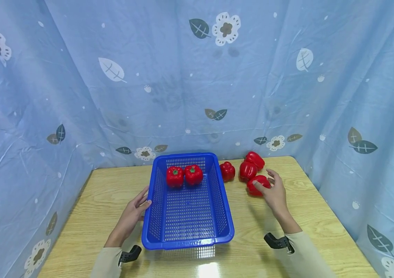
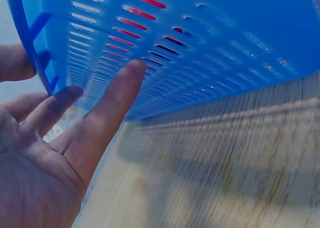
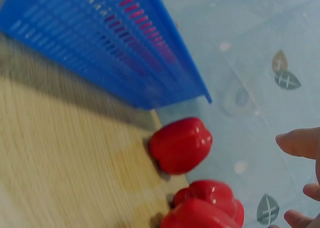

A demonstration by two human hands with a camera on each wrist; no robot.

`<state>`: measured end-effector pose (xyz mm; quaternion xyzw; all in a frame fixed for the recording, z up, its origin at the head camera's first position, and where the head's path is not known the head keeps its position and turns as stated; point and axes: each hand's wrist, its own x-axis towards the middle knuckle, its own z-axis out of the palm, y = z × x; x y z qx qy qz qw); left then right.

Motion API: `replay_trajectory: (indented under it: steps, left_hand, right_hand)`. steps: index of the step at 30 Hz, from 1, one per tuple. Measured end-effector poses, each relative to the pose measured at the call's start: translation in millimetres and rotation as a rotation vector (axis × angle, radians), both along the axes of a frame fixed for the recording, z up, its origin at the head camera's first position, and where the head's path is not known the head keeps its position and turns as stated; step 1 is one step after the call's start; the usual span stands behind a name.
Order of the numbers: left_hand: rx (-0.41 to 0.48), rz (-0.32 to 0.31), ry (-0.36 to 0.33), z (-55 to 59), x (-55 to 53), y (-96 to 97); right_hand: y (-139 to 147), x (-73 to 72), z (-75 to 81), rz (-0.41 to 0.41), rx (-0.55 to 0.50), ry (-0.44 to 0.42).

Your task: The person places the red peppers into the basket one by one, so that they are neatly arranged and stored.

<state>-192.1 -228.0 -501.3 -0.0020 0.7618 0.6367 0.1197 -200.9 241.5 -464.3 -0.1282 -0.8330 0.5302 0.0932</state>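
Observation:
My left hand holds the left rim of a blue plastic basket. In the left wrist view its thumb is over the rim, with fingers along the slotted outer wall. Two red bell peppers with green stems, one on the left and one on the right, sit at the basket's far end. To the right, my right hand hovers spread over the nearest loose red bell pepper. In the right wrist view the fingers appear apart from the peppers.
More red bell peppers lie at the wooden table's back right: one beside the basket, another close to the nearest one, and one behind. A blue flowered curtain surrounds the table's back and sides.

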Motion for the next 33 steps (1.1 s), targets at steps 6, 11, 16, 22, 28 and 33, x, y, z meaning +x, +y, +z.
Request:
replay_trajectory:
  steps: [6, 11, 16, 22, 28, 33]
  left_hand:
    - [0.006, 0.000, 0.002, -0.9, -0.3, -0.2]
    - [0.000, 0.003, 0.002, -1.5, -0.1, -0.3]
    - [-0.002, 0.006, 0.001, -0.5, 0.9, -0.7]
    - [-0.012, 0.006, 0.003, 0.6, 1.5, -1.2]
    - [-0.006, 0.003, 0.004, 0.5, 0.3, -1.2]
    - [0.009, -0.002, 0.001, -0.3, 0.6, -0.5]
  right_hand:
    - [14, -3.0, -5.8, -0.011, 0.028, -0.029]
    - [25, -3.3, -10.0, -0.019, 0.037, -0.064]
    - [32, -3.6, -16.1, -0.029, 0.026, -0.083]
    - [37, -4.9, -26.9, -0.048, 0.005, -0.124]
    - [39, -7.4, -35.3, -0.061, 0.003, -0.205]
    - [42, -9.7, -41.0, -0.058, -0.001, -0.246]
